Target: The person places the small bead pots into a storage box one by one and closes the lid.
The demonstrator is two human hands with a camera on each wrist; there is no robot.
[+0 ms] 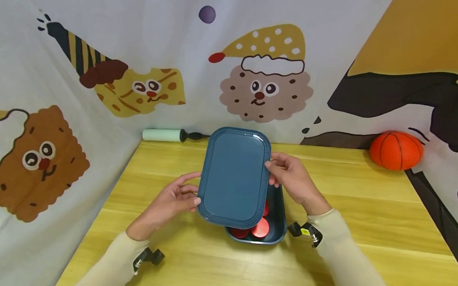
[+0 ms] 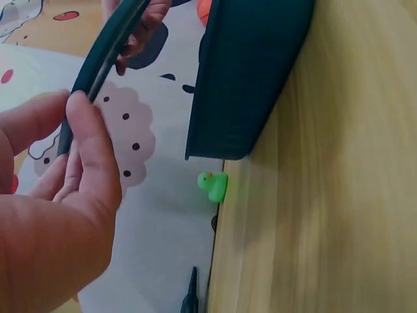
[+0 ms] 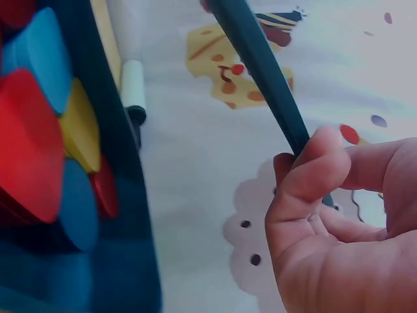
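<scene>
A dark blue rectangular lid [image 1: 235, 177] with rounded corners is held up, tilted, over a matching dark blue box [image 1: 280, 220]. My left hand [image 1: 172, 202] pinches the lid's left edge between thumb and fingers. On the opposite side, my right hand [image 1: 292, 179] grips the right edge. Beneath the lid, red discs [image 1: 260, 227] show inside the box. The right wrist view reveals more of the contents: a red piece [image 3: 29, 143], a blue piece [image 3: 49, 55] and a yellow piece [image 3: 81, 130]. From the head, the lid hides much of the box.
A mint-green cylinder with a black tapered end [image 1: 162, 135] lies at the table's back left edge. An orange toy basketball [image 1: 396, 151] sits at the back right. Behind the box is a small green duck toy [image 2: 214, 186]. A printed cloth [image 1: 200, 100] hangs behind the wooden table [image 1: 345, 189].
</scene>
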